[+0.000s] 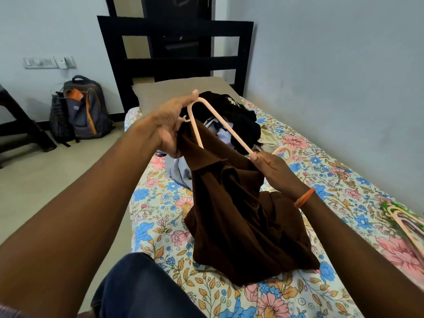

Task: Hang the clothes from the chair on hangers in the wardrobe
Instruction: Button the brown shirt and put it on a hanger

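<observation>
A brown garment [238,216] hangs from a pale pink plastic hanger [226,125] held above the bed. My left hand [171,125] grips one end of the hanger together with the brown cloth bunched there. My right hand [270,165] pinches the hanger near its hook [285,152]. The garment's lower part lies crumpled on the floral sheet. Behind it sits a pile of other clothes [231,118], black and light-coloured.
The bed [160,214] with a floral sheet runs along the right wall, with a dark headboard [174,49] and a grey pillow [169,92]. More hangers [403,221] lie at the bed's right edge. A backpack [85,109] leans on the left wall beside dark furniture.
</observation>
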`<action>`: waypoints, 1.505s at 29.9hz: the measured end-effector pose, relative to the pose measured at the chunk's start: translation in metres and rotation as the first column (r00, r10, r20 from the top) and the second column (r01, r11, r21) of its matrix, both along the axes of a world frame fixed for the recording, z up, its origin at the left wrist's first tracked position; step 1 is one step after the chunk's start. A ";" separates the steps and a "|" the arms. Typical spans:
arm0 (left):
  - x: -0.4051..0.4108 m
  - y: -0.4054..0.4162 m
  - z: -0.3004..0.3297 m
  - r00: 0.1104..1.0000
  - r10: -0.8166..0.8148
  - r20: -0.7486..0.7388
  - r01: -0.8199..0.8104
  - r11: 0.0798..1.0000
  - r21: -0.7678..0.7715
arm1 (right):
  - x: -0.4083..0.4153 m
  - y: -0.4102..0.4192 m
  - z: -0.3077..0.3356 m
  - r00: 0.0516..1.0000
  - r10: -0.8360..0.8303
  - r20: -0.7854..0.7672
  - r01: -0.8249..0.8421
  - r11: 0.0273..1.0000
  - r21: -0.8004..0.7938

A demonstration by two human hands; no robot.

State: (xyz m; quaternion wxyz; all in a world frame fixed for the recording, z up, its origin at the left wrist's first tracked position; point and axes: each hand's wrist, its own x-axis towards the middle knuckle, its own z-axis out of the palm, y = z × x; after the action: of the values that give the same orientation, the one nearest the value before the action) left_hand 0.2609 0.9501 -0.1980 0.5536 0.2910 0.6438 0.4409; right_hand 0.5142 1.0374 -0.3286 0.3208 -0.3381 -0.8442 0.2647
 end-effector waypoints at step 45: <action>-0.179 0.060 0.033 0.145 0.363 -0.920 0.410 0.825 0.390 | -0.163 -0.011 0.144 0.879 -0.220 0.422 0.180 0.975 0.134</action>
State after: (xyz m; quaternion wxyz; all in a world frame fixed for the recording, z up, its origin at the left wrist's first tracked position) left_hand 0.0815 1.0100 -0.1654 -0.1139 0.6653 0.6750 0.2980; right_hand 0.3509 1.0265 -0.1846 0.1652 -0.4590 -0.8661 0.1095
